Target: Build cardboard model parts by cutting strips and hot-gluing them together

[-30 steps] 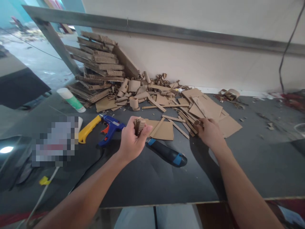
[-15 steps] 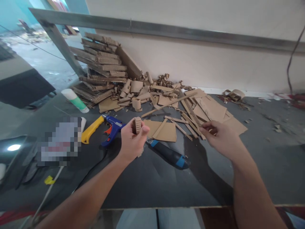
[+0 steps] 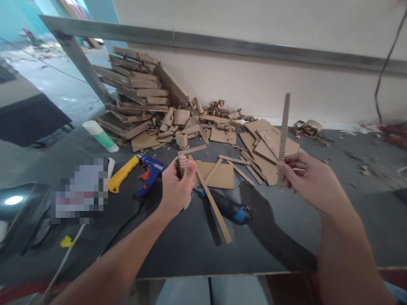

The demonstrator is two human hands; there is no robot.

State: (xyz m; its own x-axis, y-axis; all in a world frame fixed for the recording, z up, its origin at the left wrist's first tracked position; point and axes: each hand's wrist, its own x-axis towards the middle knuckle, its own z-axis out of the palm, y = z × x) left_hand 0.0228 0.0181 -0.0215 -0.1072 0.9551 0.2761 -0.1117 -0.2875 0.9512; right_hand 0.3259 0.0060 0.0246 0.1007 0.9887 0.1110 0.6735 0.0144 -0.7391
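Stands at a dark grey workbench [image 3: 178,254] set against a pale wall [image 3: 254,76]. Faces, at the back left, a tall stack of corrugated sheets [image 3: 136,95], fanned and leaning. Has beside it, toward the middle, a heap of curled cardboard scraps [image 3: 190,120], and to the right a spread of flat cardboard pieces [image 3: 270,148] lying overlapped on the bench. Grips with the right hand [image 3: 310,182], fingers pinched shut, the lower end of a long corrugated strip [image 3: 284,131], held upright in the air above the flat pieces, its top reaching up in front of the wall. Has a second long strip [image 3: 213,199] slanting across the bench between the two hands, crossing over a blue-and-black utility knife [image 3: 229,209]. Has a blue and yellow glue gun [image 3: 140,171] on its side just left of the left hand [image 3: 176,190], and farther back a white and green glue bottle [image 3: 100,135] lying near the foot of the stack. Clasps in the left hand, thumb pressed on top, a small cardboard roll [image 3: 182,163], raised just above the bench beside the upper end of the slanting strip; cannot tell whether the two touch.
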